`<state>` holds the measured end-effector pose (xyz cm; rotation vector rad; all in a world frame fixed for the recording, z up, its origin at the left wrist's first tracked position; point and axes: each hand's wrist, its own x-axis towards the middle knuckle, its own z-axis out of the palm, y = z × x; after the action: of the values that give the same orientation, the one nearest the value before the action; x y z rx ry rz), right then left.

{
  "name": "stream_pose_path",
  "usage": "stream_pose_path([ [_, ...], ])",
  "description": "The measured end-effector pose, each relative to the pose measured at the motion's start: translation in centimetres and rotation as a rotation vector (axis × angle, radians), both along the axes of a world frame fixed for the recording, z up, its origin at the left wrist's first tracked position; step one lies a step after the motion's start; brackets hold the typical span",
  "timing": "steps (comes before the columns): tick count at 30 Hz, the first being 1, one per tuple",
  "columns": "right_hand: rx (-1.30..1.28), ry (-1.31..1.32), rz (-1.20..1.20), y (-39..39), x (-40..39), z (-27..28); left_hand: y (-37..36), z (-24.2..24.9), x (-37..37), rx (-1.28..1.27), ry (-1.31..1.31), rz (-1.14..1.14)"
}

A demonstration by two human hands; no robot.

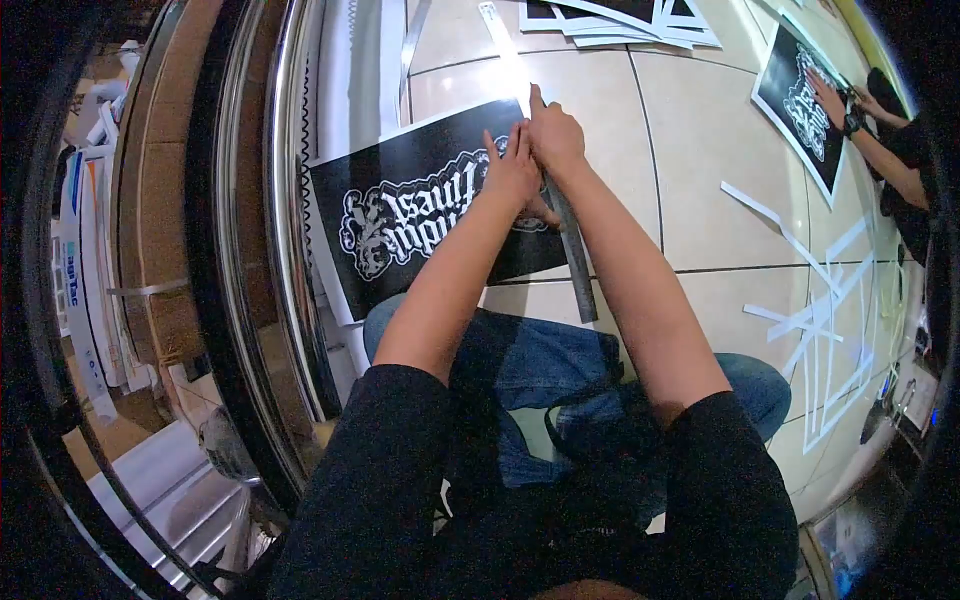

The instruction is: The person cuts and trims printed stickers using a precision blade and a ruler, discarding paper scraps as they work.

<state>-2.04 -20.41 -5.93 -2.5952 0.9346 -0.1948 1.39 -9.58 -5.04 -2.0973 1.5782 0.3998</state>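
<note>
Left hand (514,174), fingers spread, bears on the black sheet (425,212) by the metal ruler (576,262); right hand (556,134) curled alongside, any grip hidden! White gothic lettering, upside-down, pale left margin, lying near the tiled floor's (715,235) left edge.

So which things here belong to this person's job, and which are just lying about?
Seems part of the job:
black printed sheet, under the left hand
grey straightedge, at the right hand

Apparently lying about:
loose white strips
pile of sheets
brown cardboard
</note>
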Motion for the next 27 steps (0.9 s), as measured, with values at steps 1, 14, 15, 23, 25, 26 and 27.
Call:
stream_pose_path([
  [1,0.000,0.005,0.002,0.2,0.0,-0.1,0.0,0.3,0.0,0.001,0.013,0.000],
  [14,0.100,0.034,-0.012,1.4,-3.1,0.2,0.4,0.8,0.1,-0.120,0.147,0.075],
  [15,0.098,0.033,-0.002,1.8,-3.9,0.2,0.3,0.5,0.1,-0.119,0.152,0.072],
  [23,0.089,0.038,0.003,6.3,-11.2,1.2,0.8,-8.8,2.3,-0.752,-0.503,-0.253],
  [25,0.137,0.094,-0.016,7.6,-13.5,1.3,0.1,-0.6,0.1,-0.159,0.079,0.081],
  [26,0.150,0.087,-0.009,8.5,-14.9,1.5,-0.1,-0.1,0.0,-0.120,0.081,0.087],
  [27,0.151,0.094,-0.020,9.5,-16.2,1.9,0.0,0.2,-0.1,-0.118,0.089,0.077],
])
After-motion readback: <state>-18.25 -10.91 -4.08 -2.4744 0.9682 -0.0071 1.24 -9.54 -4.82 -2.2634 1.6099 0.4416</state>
